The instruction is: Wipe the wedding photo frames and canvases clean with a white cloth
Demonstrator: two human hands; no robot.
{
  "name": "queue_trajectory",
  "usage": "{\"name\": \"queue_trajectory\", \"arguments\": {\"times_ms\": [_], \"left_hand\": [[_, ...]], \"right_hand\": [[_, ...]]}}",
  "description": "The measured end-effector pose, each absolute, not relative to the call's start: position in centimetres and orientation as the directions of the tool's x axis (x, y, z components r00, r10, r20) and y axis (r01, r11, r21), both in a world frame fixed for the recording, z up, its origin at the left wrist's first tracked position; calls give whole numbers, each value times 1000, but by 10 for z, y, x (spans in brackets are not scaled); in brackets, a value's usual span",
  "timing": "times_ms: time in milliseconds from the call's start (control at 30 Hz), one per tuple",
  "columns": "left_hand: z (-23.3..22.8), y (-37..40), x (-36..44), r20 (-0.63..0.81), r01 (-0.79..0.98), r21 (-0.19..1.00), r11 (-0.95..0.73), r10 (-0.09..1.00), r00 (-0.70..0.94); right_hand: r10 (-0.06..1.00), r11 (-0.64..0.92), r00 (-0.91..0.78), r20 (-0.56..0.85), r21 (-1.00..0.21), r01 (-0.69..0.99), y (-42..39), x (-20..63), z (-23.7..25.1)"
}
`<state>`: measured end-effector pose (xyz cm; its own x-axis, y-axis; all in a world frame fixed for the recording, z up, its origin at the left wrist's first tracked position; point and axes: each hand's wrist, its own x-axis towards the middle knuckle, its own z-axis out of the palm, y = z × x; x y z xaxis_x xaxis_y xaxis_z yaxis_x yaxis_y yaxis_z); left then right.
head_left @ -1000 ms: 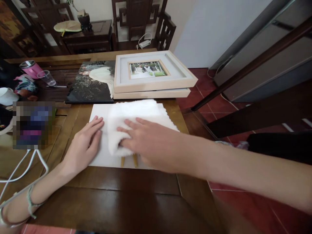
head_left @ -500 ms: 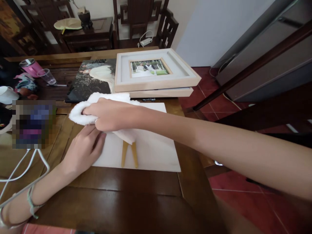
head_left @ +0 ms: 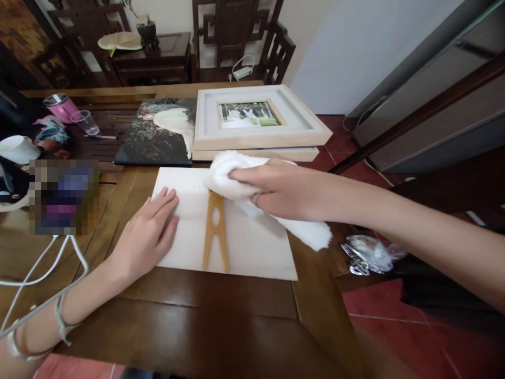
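A flat white board (head_left: pixel 252 247) lies on the wooden table, with a yellow-brown A-shaped stand (head_left: pixel 215 226) on its face. The stand's top end touches or passes under a white cloth (head_left: pixel 232 171). My right hand (head_left: pixel 272 187) is closed around the bunched cloth and presses it over the board's upper right part; one end of the cloth trails past the right edge. On the board's left edge my left hand (head_left: pixel 152 229) lies flat, fingers stretched out, holding nothing.
Behind the board, two light wooden picture frames (head_left: pixel 260 142) are stacked beside a dark photo panel (head_left: pixel 158 137). At left are a pink tumbler (head_left: pixel 61 108), a clear plastic cup (head_left: pixel 87 123), a white cup (head_left: pixel 19 150), a blurred-out object and white cables (head_left: pixel 79 252). Plastic bags (head_left: pixel 369 252) sit at right.
My right hand has swept the cloth rightward across the board, uncovering its upper left part and most of the stand. My left hand stays at the left edge, its fingers now visible.
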<state>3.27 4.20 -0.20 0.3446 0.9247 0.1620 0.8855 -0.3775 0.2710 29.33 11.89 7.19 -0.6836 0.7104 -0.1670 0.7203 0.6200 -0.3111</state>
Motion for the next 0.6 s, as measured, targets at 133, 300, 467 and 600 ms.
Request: {"name": "queue_trajectory", "arguments": {"times_ms": [133, 300, 467, 600], "left_hand": [[-1, 42, 34, 172, 886, 264, -381, 922, 346], [-2, 42, 35, 178, 884, 251, -395, 916, 359], [-3, 42, 35, 177, 882, 250, -399, 915, 363], [-1, 40, 37, 166, 886, 240, -397, 916, 365]], "right_hand": [[781, 526, -582, -225, -265, 808, 105, 318, 67], [706, 642, -672, -225, -198, 741, 51, 328, 60], [520, 810, -849, -95, -260, 525, -2, 334, 55], [515, 783, -849, -120, -338, 523, 8, 335, 65]]}}
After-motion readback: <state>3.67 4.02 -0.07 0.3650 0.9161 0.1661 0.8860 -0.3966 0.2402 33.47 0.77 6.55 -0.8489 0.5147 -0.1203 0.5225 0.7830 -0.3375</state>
